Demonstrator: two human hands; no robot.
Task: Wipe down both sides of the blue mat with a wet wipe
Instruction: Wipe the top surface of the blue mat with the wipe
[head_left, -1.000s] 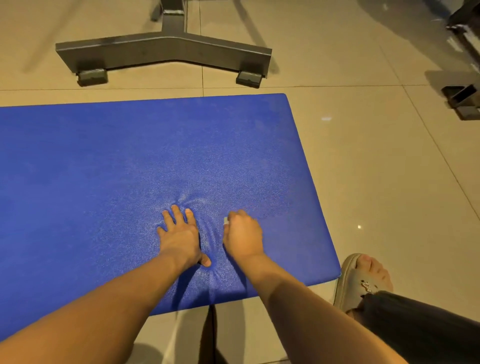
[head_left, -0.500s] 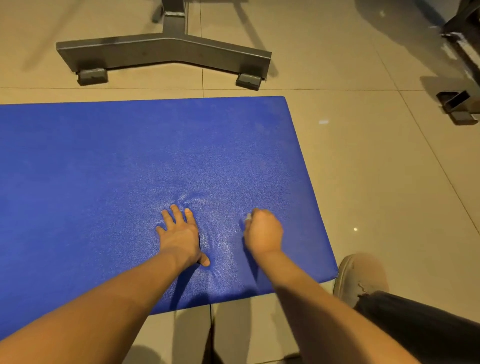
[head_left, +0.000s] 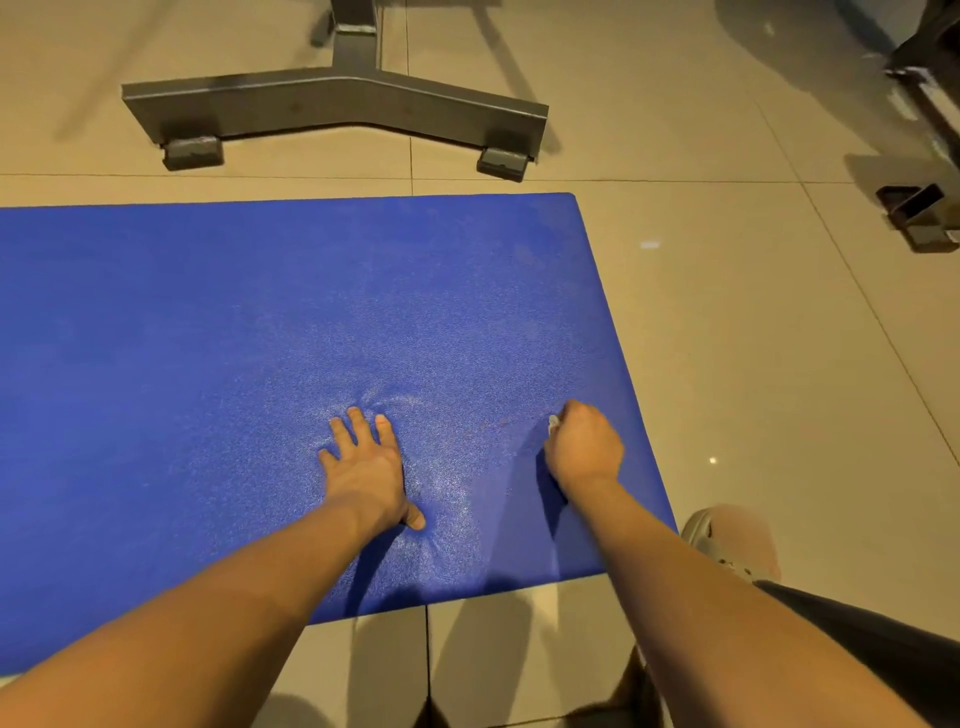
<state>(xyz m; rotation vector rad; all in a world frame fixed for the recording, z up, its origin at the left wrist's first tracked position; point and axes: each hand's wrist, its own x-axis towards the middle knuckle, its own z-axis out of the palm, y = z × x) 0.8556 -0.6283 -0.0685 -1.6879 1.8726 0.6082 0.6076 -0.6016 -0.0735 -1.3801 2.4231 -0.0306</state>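
Blue mat (head_left: 260, 338) lies flat; left hand (head_left: 366, 467) presses spread, right hand (head_left: 584, 447) pinches wipe (head_left: 553, 423) near its right edge.

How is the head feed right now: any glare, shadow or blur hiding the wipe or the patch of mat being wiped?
Head view: warm, dim light, no glare on the blue mat, only small glints on the floor tiles. Head view: the right hand covers most of the wet wipe and shadows the mat beside its wrist. Head view: the sandal is blurred.
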